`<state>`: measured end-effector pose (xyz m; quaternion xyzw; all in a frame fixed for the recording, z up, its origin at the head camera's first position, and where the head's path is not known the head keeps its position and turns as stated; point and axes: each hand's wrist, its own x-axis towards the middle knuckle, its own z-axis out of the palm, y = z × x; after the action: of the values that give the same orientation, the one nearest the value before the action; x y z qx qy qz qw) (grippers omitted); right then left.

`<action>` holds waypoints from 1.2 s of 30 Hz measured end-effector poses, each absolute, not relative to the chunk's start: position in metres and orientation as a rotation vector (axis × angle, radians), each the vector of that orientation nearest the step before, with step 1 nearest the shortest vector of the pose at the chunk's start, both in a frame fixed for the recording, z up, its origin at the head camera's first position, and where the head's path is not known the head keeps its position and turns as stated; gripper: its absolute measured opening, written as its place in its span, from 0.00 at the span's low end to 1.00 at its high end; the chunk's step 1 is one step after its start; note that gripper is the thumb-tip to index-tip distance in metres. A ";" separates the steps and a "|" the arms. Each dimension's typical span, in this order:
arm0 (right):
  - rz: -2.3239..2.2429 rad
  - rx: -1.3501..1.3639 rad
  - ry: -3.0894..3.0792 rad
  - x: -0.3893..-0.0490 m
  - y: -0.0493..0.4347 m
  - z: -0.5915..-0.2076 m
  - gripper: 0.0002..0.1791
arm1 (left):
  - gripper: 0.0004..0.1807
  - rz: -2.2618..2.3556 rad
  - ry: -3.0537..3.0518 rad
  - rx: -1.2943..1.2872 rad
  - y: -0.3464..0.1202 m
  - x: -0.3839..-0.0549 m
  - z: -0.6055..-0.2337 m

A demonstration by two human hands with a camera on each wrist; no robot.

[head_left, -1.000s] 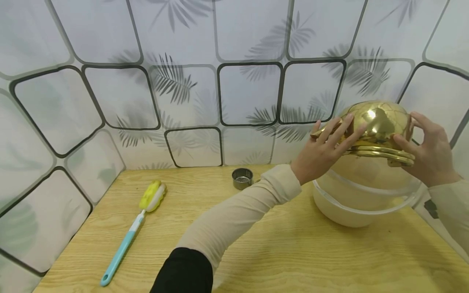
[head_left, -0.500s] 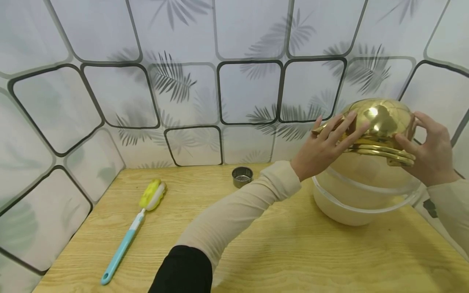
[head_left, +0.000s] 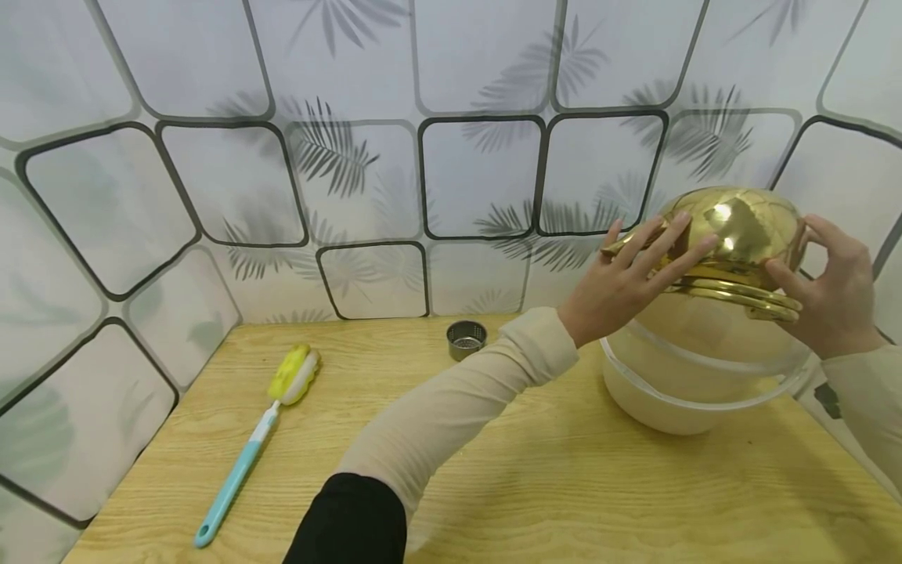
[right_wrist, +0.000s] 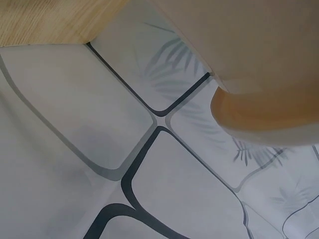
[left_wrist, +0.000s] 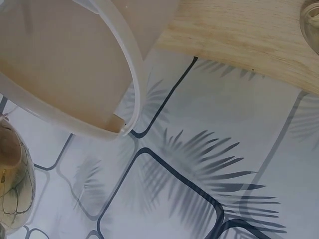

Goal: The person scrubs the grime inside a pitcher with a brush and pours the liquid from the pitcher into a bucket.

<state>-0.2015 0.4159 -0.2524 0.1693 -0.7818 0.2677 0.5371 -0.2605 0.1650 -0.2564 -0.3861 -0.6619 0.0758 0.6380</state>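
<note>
A shiny gold teapot (head_left: 740,235) is held upside down and tilted over a translucent basin (head_left: 694,403) at the right in the head view. My left hand (head_left: 616,290) holds its left side, the fingers spread over the curved body near the spout; the thumb is hidden. My right hand (head_left: 835,286) grips the other side, thumb on the body and index finger at its right edge. The pot's rim faces down, low over the basin. In the left wrist view a part of the teapot (left_wrist: 15,184) shows at the left edge, beside the basin's rim (left_wrist: 137,74).
A small metal strainer basket (head_left: 467,341) stands near the back of the wooden table (head_left: 599,501). At the left lies a sponge brush (head_left: 247,458) with a blue handle and yellow head. A patterned wall covering (head_left: 479,180) rises behind and at the sides.
The teapot has shifted slightly up and to the right, with both hands keeping their hold. The basin, strainer basket and brush stay where they were.
</note>
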 end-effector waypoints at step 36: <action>0.483 0.277 -1.941 -0.190 0.407 -0.257 0.54 | 0.31 0.009 -1.678 -1.078 0.158 -0.251 -0.256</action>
<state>-0.1900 0.4073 -0.2566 0.1161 -0.8137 0.2024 0.5324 -0.2511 0.1581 -0.2557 -0.4540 -0.7067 0.0038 0.5427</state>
